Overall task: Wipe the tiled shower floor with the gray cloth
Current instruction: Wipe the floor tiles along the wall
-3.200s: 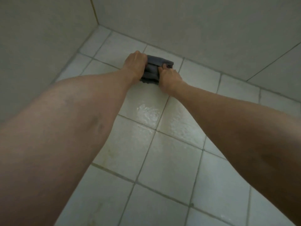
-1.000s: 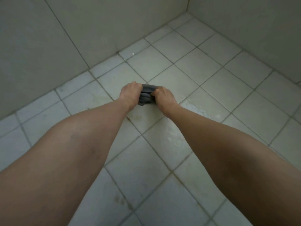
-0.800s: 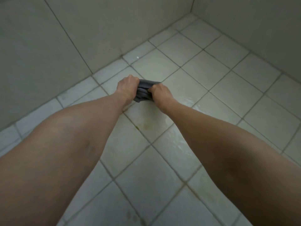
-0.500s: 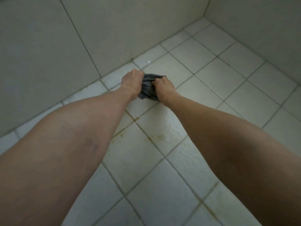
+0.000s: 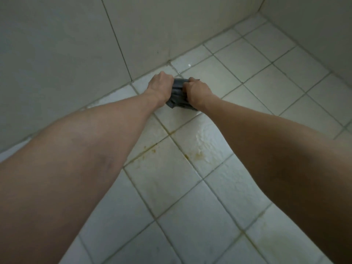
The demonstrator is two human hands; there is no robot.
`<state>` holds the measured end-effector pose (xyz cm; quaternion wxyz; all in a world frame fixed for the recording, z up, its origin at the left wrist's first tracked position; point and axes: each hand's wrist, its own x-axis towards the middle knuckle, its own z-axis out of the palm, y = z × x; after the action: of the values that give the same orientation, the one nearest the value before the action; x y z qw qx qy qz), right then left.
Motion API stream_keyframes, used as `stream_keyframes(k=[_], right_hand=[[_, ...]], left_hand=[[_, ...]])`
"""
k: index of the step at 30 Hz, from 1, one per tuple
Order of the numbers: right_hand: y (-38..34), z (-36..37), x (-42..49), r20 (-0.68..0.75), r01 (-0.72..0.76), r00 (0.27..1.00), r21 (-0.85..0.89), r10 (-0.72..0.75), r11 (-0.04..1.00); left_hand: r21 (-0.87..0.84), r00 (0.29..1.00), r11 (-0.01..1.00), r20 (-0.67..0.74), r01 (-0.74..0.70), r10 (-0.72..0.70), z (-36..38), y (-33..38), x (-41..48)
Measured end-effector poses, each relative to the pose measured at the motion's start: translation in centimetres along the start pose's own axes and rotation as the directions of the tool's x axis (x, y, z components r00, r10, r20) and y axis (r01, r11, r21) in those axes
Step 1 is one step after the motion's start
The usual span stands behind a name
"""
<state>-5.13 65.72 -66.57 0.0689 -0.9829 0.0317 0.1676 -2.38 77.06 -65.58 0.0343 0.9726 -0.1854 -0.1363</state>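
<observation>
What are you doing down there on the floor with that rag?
A person is wiping the tiled shower floor. The left hand and the right hand both grip a bunched gray cloth and hold it down on the tiles, close to the wall. Nearer the person there is a shiny wet patch, and yellowish stains sit by the grout lines there.

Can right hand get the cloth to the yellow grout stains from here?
Probably yes. The yellow stains lie on open tile nearer than the right hand, which grips the gray cloth with the left hand.
</observation>
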Motion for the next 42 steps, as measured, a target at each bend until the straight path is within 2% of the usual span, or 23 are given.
stream_keyframes(k=[6, 12, 17, 23, 25, 28, 33, 42], right_hand=[[0.2, 0.9, -4.2, 0.021, -0.011, 1.000, -0.077, 0.012, 0.997], [0.4, 1.7, -9.3, 0.196, 0.037, 0.981, -0.133, -0.010, 0.990], [1.3, 3.4, -14.2, 0.412, 0.112, 0.911, -0.200, -0.020, 0.973], [1.3, 4.9, -18.1, 0.553, 0.184, 0.832, -0.223, -0.031, 0.957], [1.1, 5.2, -18.9, 0.504, 0.248, 0.857, -0.215, -0.110, 0.945], [1.2, 5.4, -19.4, 0.288, 0.273, 0.933, -0.168, -0.217, 0.947], [-2.2, 6.2, -18.6, 0.074, 0.220, 0.974, -0.041, -0.216, 0.975], [-8.7, 5.0, -10.7, -0.054, 0.214, 0.976, 0.068, -0.211, 0.974]], left_hand=[[0.073, 0.997, 0.997, 0.072, -0.021, 0.015, 1.1, 2.1, -4.3], [0.087, 0.978, 0.992, 0.197, -0.091, 0.072, 2.9, 4.1, -10.3], [0.019, 0.951, 0.990, 0.279, -0.140, 0.129, 4.2, 7.2, -16.0], [-0.026, 0.920, 0.989, 0.365, -0.144, 0.143, 5.6, 8.5, -20.5], [-0.035, 0.929, 0.991, 0.347, -0.127, 0.131, 6.1, 8.6, -21.4], [-0.045, 0.958, 0.996, 0.274, -0.075, 0.085, 6.2, 7.8, -21.9], [-0.022, 0.990, 0.999, 0.136, 0.037, -0.034, 5.6, 2.5, -21.1], [-0.045, 0.974, 0.974, 0.031, 0.223, -0.222, 4.3, -5.5, -16.2]])
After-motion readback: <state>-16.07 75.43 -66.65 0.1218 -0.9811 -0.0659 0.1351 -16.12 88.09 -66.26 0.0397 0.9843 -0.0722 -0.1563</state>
